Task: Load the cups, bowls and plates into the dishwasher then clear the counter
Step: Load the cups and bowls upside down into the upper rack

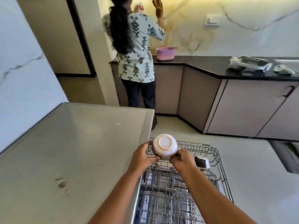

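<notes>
Fingers (148, 146) of the left hand (142, 156) and right hand (182, 160) are curled round an upturned bowl (164, 146) over the far rack (208, 147); set askew, it could be toppled.

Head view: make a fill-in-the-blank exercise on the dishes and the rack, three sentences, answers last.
1. The white bowl is held with its base facing ____.
2. The dark bowl sits in the wire rack, to the white bowl's ____.
3. The basket on the black counter is coloured ____.
Answers: up; right; pink.
</notes>
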